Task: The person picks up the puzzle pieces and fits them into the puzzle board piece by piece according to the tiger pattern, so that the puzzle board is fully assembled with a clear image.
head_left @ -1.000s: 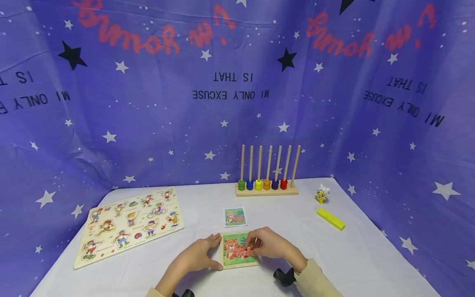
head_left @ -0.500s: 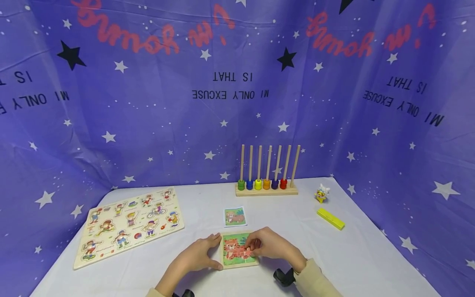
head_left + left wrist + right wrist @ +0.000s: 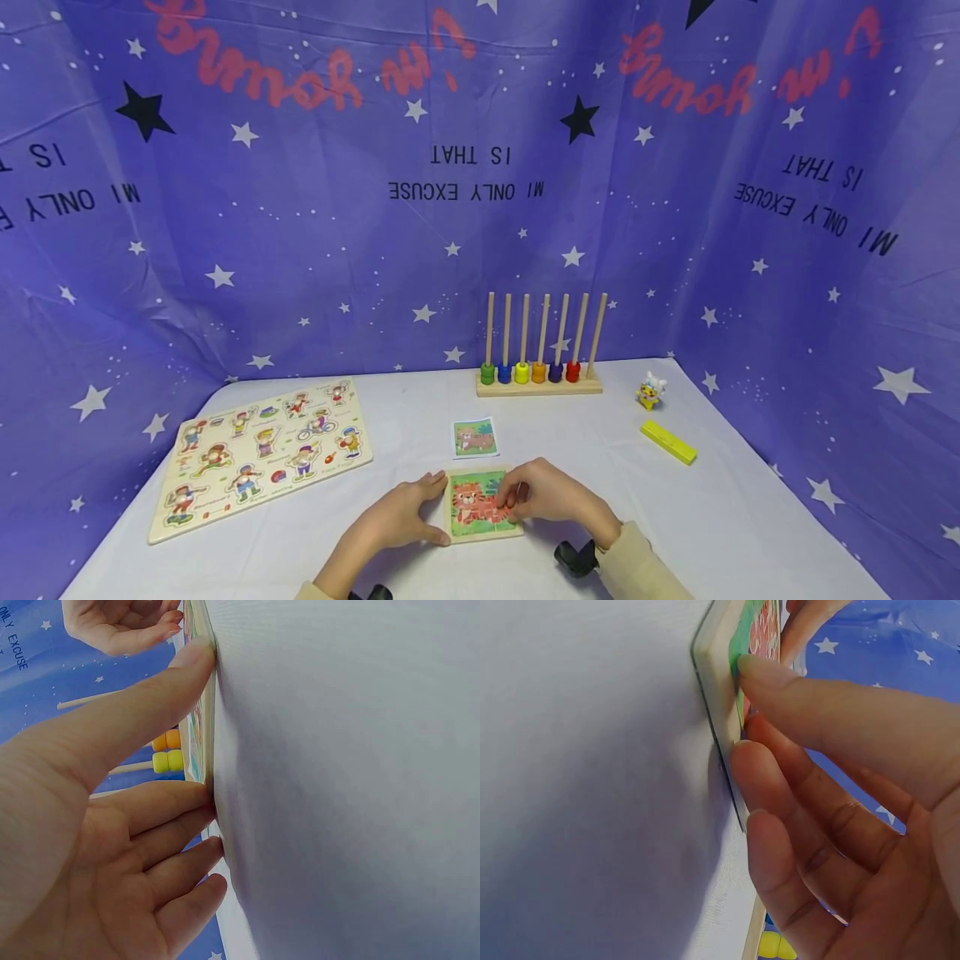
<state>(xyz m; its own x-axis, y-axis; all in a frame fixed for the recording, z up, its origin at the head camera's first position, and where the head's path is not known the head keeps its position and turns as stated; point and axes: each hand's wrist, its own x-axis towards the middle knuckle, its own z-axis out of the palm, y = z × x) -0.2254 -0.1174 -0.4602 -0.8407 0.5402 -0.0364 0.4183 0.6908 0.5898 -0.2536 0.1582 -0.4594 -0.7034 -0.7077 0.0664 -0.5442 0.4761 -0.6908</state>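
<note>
A small tiger puzzle [image 3: 474, 503] in a wooden tray lies flat at the table's near middle. My left hand [image 3: 401, 515] rests beside it, with straight fingers [image 3: 161, 817] and the thumb against the tray's left edge [image 3: 208, 742]. My right hand [image 3: 551, 496] lies over the puzzle's right side. Its thumb [image 3: 795, 686] and fingertips press on the picture surface near the tray's rim [image 3: 718, 690]. Whether a loose piece sits under those fingers is hidden. The right hand [image 3: 124, 626] also shows in the left wrist view.
A small tiger picture card [image 3: 475, 437] lies just behind the puzzle. A large peg puzzle board [image 3: 262, 454] is at the left. A wooden rod rack with coloured beads [image 3: 540, 385] stands at the back. A duck toy [image 3: 650, 392] and a yellow block [image 3: 667, 442] are at the right.
My right hand's fingers have shifted very slightly on the puzzle. The left hand and everything else stay where they were.
</note>
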